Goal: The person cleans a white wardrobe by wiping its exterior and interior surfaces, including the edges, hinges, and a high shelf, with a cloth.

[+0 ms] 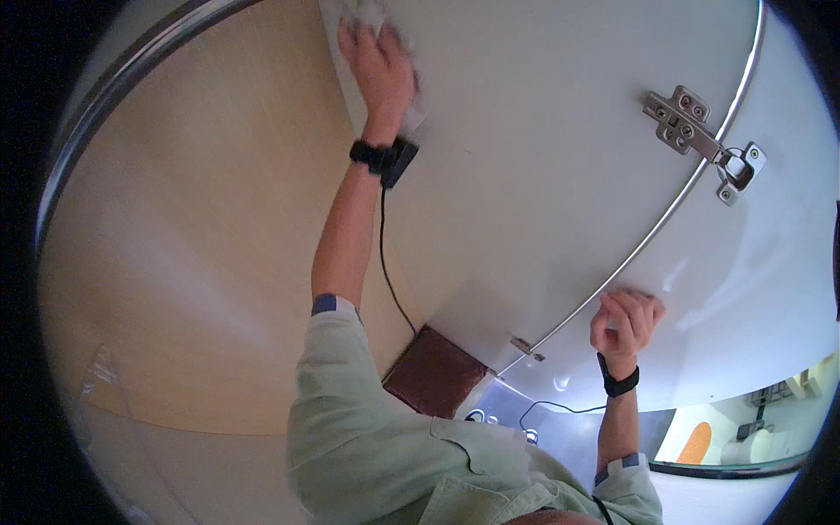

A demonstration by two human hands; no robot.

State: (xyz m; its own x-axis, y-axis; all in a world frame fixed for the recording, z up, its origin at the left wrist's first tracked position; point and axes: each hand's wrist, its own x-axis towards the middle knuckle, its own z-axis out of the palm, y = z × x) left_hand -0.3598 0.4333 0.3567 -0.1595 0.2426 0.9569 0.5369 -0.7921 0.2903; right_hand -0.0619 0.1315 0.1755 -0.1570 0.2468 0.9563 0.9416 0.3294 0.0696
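My left hand (pixel 384 72) lies, fingers spread, over a crumpled whitish cloth or tissue (pixel 415 118) against the inside of a pale cabinet, near where the white panel (pixel 525 164) meets the wood-toned panel (pixel 197 230). Part of the cloth is hidden under the hand and blurred. My right hand (pixel 627 325) has its fingers loosely curled, with nothing visible in them, against or close to the white cabinet door (pixel 741 282). Each wrist wears a black strap; the left one carries a small black device (pixel 399 163) with a cable.
A metal concealed hinge (pixel 682 125) joins panel and door at the upper right, and a second hinge (pixel 525 348) sits lower down. A dark brown square surface (pixel 436 373) is beside my left sleeve. The black cable (pixel 387 262) hangs along my left forearm. Glass-edged shelving (pixel 728 469) shows at lower right.
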